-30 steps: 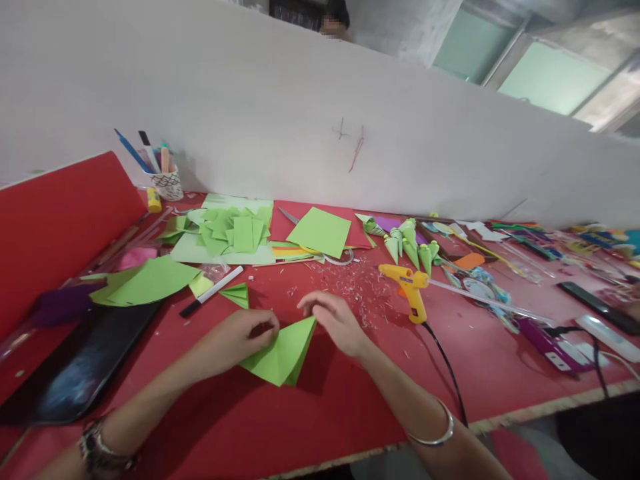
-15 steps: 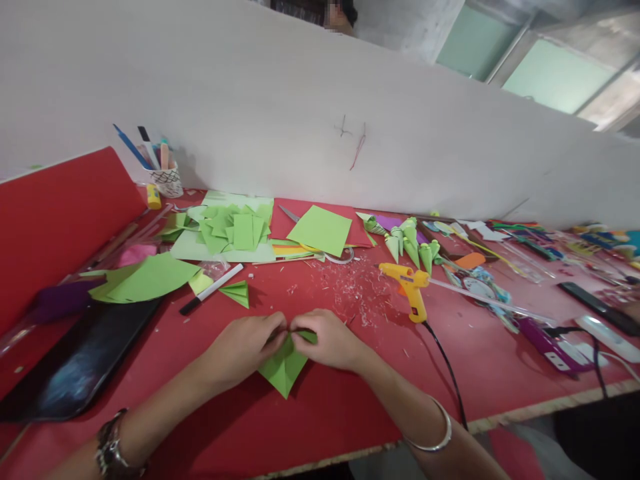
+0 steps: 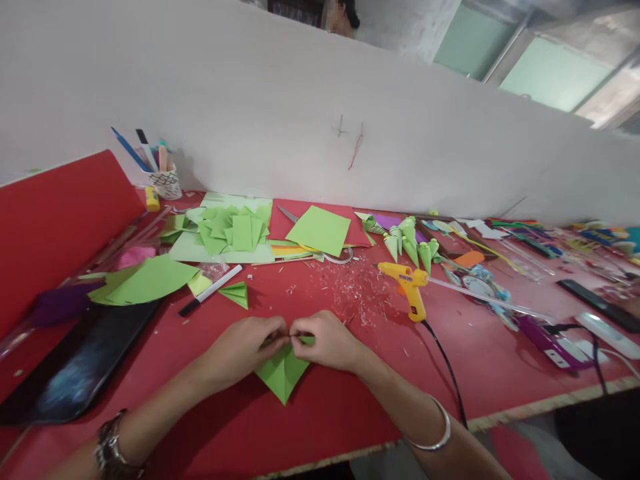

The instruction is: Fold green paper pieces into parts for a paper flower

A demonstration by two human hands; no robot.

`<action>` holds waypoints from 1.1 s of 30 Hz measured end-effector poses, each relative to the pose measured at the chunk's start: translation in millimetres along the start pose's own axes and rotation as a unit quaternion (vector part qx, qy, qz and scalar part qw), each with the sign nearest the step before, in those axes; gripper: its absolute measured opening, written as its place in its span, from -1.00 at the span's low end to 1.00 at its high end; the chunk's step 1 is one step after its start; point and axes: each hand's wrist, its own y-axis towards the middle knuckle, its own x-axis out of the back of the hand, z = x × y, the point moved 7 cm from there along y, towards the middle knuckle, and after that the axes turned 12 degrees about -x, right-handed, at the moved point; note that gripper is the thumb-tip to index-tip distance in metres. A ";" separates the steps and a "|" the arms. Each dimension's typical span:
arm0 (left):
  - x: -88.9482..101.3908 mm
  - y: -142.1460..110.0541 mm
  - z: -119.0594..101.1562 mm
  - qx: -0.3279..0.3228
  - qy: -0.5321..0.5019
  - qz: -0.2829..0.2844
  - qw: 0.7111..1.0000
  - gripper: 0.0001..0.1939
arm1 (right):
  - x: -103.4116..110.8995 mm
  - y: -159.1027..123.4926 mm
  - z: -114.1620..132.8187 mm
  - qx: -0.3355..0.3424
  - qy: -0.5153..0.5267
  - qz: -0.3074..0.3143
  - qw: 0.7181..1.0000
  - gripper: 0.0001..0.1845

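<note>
A folded green paper lies on the red table, its point toward me. My left hand and my right hand meet over its far edge, both with fingers closed and pinching that edge where the fingertips touch. A small folded green triangle lies beyond my left hand, next to a black and white marker.
A yellow glue gun with a black cord lies right of my hands. Stacks of green paper, a green square, green cones, scissors, a pen cup and a dark tablet lie around. A white partition stands behind.
My hands came together over the green paper, folding its open flaps inward; the paper is now narrower with its point toward me.
</note>
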 end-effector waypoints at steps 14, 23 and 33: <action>18.3 -4.1 13.9 -0.021 -0.082 0.027 0.996 -0.72 | 5.9 2.0 -13.8 -0.034 0.031 0.000 0.999 -0.92; 31.7 -9.8 25.9 -0.002 -0.076 0.005 0.997 -0.72 | 21.0 3.4 -19.5 -0.070 0.095 -0.073 0.990 -0.89; 22.5 -3.5 7.9 -0.059 0.062 0.001 0.996 -0.79 | 4.0 4.1 -8.1 -0.044 0.156 0.049 0.986 -0.78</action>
